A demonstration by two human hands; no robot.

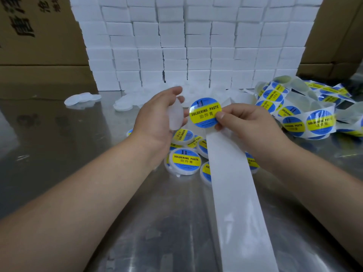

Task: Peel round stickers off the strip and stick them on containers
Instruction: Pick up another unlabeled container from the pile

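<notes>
My left hand [159, 116] grips a plain white round container [175, 116], held on edge above the table. My right hand [241, 122] pinches a round blue and yellow "Soldering Paste" sticker [205, 112] by its right edge, just to the right of that container and apart from it. The bare white backing strip [235, 193] runs from under my right hand down to the bottom of the view. Several stickered containers [185, 160] lie in a heap below my hands.
A tangled strip of unpeeled stickers [306, 116] lies at the right on the shiny metal table [78, 154]. Unlabelled white containers [82, 99] sit further back. Behind them rises a wall of white boxes [196, 46], with cardboard cartons [39, 36] on both sides.
</notes>
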